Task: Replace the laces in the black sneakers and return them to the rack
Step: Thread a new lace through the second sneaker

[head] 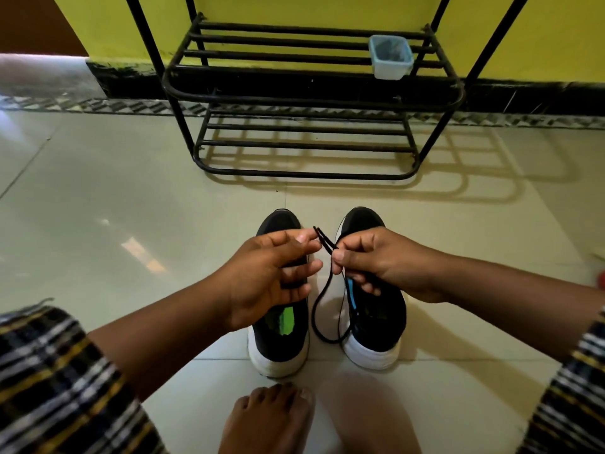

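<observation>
A: Head view has both black sneakers on the floor tiles, toes toward the rack (311, 93): the left sneaker (278, 339) and the right sneaker (373, 322) side by side, heels nearest the person.

B: And the lace?

A: The black lace (319, 306) is doubled; the right hand (376, 263) pinches it near the two tips, its other fingers curled, and the loop hangs between the shoes. I'd say the ends are held level to even them before threading.

B: The left hand?

A: The left hand (271, 273) hovers over the left sneaker, fingers loosely spread, thumb and forefinger at the tips; whether they grip, I cannot tell.

B: Room to work?

A: Bare floor lies between the toes and the rack's lower shelf. A small plastic tub (391, 57) sits at the upper shelf's right end.
</observation>
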`<move>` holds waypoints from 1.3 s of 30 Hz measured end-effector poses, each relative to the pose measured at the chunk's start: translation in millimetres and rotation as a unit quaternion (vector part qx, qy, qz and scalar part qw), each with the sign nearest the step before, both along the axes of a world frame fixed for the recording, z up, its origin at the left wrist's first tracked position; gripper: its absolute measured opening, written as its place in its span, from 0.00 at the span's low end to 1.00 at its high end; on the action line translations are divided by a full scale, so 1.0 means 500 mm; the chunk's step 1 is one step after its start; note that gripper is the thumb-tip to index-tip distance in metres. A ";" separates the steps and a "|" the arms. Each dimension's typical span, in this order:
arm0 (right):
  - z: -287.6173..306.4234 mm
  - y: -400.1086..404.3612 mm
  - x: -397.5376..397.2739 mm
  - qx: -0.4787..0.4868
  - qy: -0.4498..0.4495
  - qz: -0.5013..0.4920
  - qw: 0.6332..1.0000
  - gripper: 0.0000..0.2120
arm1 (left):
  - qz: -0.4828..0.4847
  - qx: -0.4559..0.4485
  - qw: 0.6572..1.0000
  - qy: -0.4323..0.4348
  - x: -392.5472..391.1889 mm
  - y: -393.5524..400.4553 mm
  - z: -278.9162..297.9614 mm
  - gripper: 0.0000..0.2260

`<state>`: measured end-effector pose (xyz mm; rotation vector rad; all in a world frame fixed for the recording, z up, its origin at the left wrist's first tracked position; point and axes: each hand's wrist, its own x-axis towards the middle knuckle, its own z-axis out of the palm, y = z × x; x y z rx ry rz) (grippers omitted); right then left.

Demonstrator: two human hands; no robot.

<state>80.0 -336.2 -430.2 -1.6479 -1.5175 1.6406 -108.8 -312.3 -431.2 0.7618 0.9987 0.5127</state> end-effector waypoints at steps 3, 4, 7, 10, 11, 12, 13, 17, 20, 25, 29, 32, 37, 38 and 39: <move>0.004 0.001 0.002 0.006 -0.012 0.015 1.000 0.13 | -0.012 0.061 0.997 0.040 0.006 -0.006 -0.002 0.09; 0.006 0.002 0.002 0.005 -0.007 0.021 1.000 0.13 | -0.006 0.082 0.995 0.051 0.010 -0.010 -0.002 0.08; 0.014 0.005 0.000 0.004 0.014 0.026 1.000 0.16 | 0.021 0.135 0.989 0.060 0.021 -0.017 0.000 0.03; 0.015 0.007 -0.003 0.006 0.017 0.024 1.000 0.16 | 0.028 0.170 0.982 0.073 0.023 -0.015 -0.003 0.03; 0.015 0.007 -0.003 0.006 0.014 0.024 1.000 0.16 | 0.032 0.169 0.982 0.074 0.022 -0.015 -0.005 0.03; 0.015 0.007 -0.002 0.006 0.010 0.026 1.000 0.16 | 0.036 0.163 0.983 0.073 0.021 -0.014 -0.005 0.03; 0.016 0.007 -0.002 0.006 0.006 0.029 1.000 0.16 | 0.037 0.157 0.984 0.070 0.019 -0.015 -0.007 0.03; 0.019 0.009 0.001 -0.008 0.005 0.030 1.000 0.16 | 0.018 0.165 0.984 0.070 0.014 -0.015 -0.008 0.07; 0.021 0.014 0.005 -0.015 0.009 0.027 0.999 0.16 | 0.004 0.194 0.978 0.074 0.014 -0.019 -0.003 0.07; 0.022 0.017 0.009 -0.016 0.010 0.032 0.999 0.16 | 0.011 0.217 0.974 0.071 0.015 -0.014 -0.008 0.08; 0.019 0.019 0.013 -0.006 0.001 0.018 1.000 0.13 | 0.004 0.205 0.975 0.084 0.014 -0.011 -0.012 0.12; 0.019 0.020 0.016 -0.005 -0.013 0.035 0.999 0.13 | -0.019 0.230 0.969 0.092 0.009 -0.009 -0.015 0.14; 0.018 0.014 0.014 -0.007 -0.027 0.083 0.996 0.15 | -0.330 0.209 0.804 0.448 -0.075 -0.203 -0.216 0.17; 0.019 0.013 0.014 -0.007 -0.034 0.089 0.995 0.15 | -0.391 0.195 0.779 0.450 -0.079 -0.241 -0.255 0.16; 0.019 0.013 0.015 -0.007 -0.042 0.094 0.995 0.14 | -0.401 0.206 0.776 0.440 -0.087 -0.251 -0.279 0.16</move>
